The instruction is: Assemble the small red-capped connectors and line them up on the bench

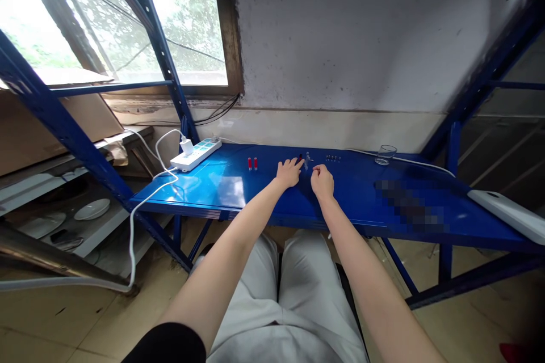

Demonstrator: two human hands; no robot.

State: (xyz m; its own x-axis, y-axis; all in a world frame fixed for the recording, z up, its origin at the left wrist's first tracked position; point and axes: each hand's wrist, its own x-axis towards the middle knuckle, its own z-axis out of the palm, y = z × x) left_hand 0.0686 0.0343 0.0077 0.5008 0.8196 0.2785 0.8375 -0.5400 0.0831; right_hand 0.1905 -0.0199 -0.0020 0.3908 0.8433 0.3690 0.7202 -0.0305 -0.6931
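Note:
My left hand (290, 173) rests low over the blue tabletop with its fingers spread. By its fingertips is a small dark red piece (300, 156), partly hidden, and just right of that a small clear piece (307, 160). My right hand (322, 181) is closed, thumb and fingers drawn together close to the clear piece. Whatever it may pinch is too small to make out. Two small red cylinders with pale ends (252, 164) stand side by side to the left. Several tiny metallic pieces (332, 158) form a row beyond my right hand.
A white power strip (196, 154) with a plugged-in cable occupies the blue table's (204, 195) left end. At the right are a clear glass (385, 155), a blurred-out dark object (409, 204) and a white device (506, 215). Blue uprights frame both sides.

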